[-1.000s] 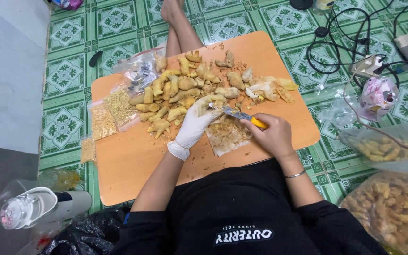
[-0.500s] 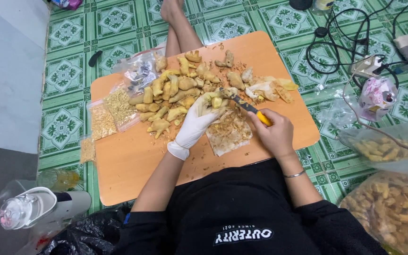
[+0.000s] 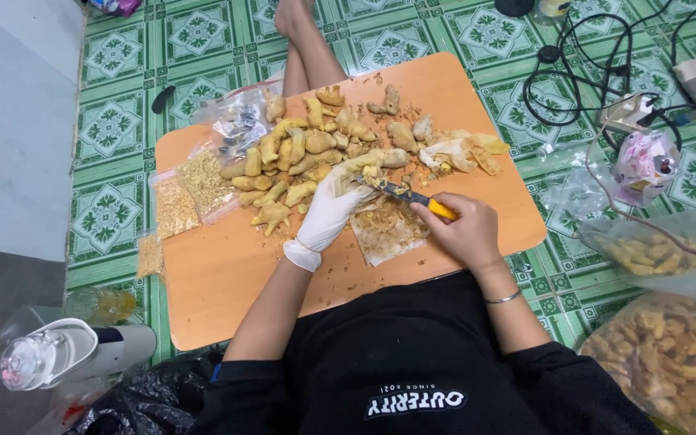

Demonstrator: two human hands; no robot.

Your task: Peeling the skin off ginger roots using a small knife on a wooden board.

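Right hand [image 3: 465,234]: my grip closed on a yellow-handled knife [image 3: 412,197]. Left hand [image 3: 332,211], gloved: grip closed round a ginger root [image 3: 376,161] above the table [image 3: 227,274]. Risk: blade slips off knobbly root into glove.

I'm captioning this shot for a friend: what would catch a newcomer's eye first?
The heap of yellowish root pieces in the middle of the orange board. Just in front of it, the white-gloved left hand holds one piece while the bare right hand works a yellow-handled knife on it, over a sheet covered in peelings.
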